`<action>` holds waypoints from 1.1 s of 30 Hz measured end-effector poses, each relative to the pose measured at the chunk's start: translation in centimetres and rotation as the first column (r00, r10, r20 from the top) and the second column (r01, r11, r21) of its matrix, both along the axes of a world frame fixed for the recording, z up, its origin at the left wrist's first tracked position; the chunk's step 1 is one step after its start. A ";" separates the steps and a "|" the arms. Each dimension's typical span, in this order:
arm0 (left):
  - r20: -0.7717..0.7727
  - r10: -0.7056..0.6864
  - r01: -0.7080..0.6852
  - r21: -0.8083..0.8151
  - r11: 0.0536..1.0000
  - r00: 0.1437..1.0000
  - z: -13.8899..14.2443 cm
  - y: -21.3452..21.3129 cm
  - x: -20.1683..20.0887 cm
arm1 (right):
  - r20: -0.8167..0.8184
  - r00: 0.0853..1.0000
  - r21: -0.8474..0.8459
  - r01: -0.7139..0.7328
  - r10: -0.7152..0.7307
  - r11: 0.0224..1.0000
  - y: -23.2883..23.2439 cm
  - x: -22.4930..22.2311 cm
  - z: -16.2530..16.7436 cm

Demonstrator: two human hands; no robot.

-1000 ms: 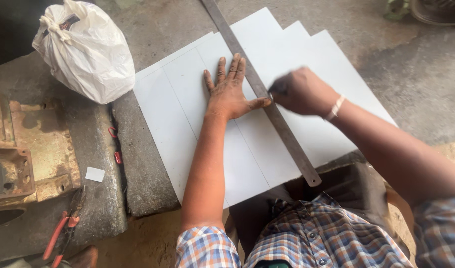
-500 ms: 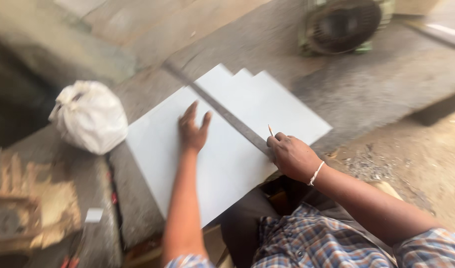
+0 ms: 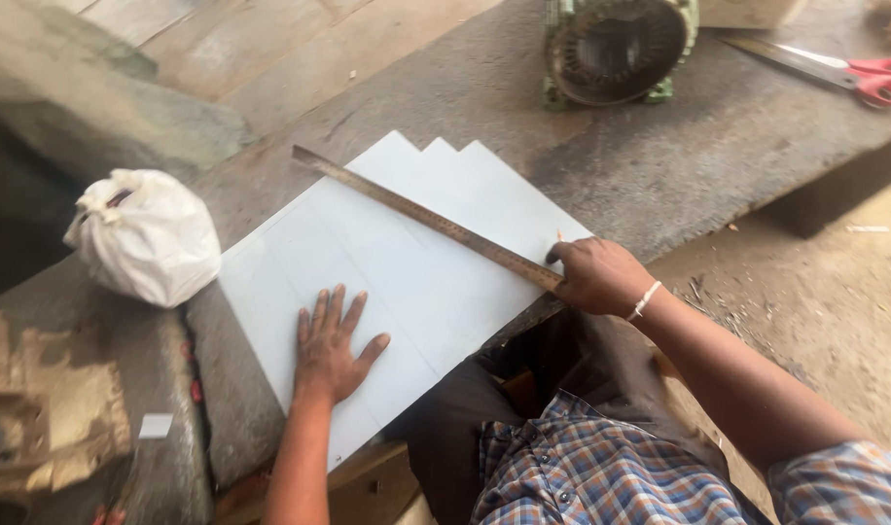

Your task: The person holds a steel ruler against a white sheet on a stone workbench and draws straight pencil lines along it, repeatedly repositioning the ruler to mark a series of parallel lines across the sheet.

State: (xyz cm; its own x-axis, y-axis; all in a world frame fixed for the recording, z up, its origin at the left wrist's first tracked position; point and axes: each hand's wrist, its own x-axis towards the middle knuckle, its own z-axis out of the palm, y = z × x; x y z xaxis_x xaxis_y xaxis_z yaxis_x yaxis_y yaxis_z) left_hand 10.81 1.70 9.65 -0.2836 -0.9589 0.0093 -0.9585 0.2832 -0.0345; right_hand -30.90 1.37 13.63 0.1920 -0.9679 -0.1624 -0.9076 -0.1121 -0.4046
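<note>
**White sheets under a steel ruler – marking at the near edge**

White sheets, a fanned stack of several, lie flat on the rough grey stone worktop, with the near corner hanging over the edge above the person's lap. A long steel ruler runs diagonally across the top sheet, from the far left corner down to the right hand.

Doing this step well, as a judgement: the ruler needs firm downward pressure so it does not pivot, the stack has to stay square under the palm, and the marking tip should ride tight against the ruler's edge – a slip would skew the line.

Left hand: fully open, fingers spread, palm pressed flat on the top sheet near the front edge, well apart from the ruler. It grasps nothing, only pins the stack.

Right hand: clenched at the ruler's near end, touching it. A thin pale tip pokes up just above the knuckles – probably a pencil or scriber, too small to tell. A white band sits at the wrist.

Around: a knotted white plastic bag sits on the worktop left of the sheets. A green electric motor housing stands at the far side, and red-handled scissors lie at the far right. A rusty metal block is at the lower left.
</note>
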 end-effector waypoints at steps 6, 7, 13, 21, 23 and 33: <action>0.033 0.171 -0.174 0.131 0.976 0.985 -0.1 0.2 -4.4 | 0.022 0.993 -0.120 0.122 -0.120 0.985 0.5 -0.4 -1.4; -0.175 0.169 -0.172 -0.001 0.985 0.970 -0.3 1.0 -6.7 | 0.052 0.987 -0.146 0.160 -0.154 0.976 0.5 -1.0 -1.6; -0.606 -0.293 0.226 -0.187 0.956 0.740 -1.7 3.9 -14.5 | -0.162 0.930 -0.243 0.286 -0.329 0.927 -1.0 -7.2 -3.4; -0.138 -0.175 0.188 0.088 0.978 0.975 0.2 -4.1 -4.2 | 0.072 0.932 -0.379 0.355 -0.355 0.855 0.2 -11.4 -7.5; -0.141 -0.108 0.122 0.098 0.988 0.984 -0.4 -3.3 -4.8 | 0.125 0.930 -0.361 0.367 -0.346 0.857 0.5 -10.3 -8.3; -0.488 0.359 -0.538 -0.295 0.790 0.795 -3.9 1.6 2.3 | 0.305 0.938 -0.340 0.269 -0.165 0.901 -0.4 -4.0 -9.5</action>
State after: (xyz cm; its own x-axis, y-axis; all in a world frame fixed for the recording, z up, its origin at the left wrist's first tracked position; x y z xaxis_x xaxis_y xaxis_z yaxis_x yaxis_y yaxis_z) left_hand 13.13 3.26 5.72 0.2926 -0.8547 0.4288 -0.9242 -0.1377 0.3561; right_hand -34.87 1.00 4.17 -0.0451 -0.9689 0.2432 -0.7928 -0.1134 -0.5989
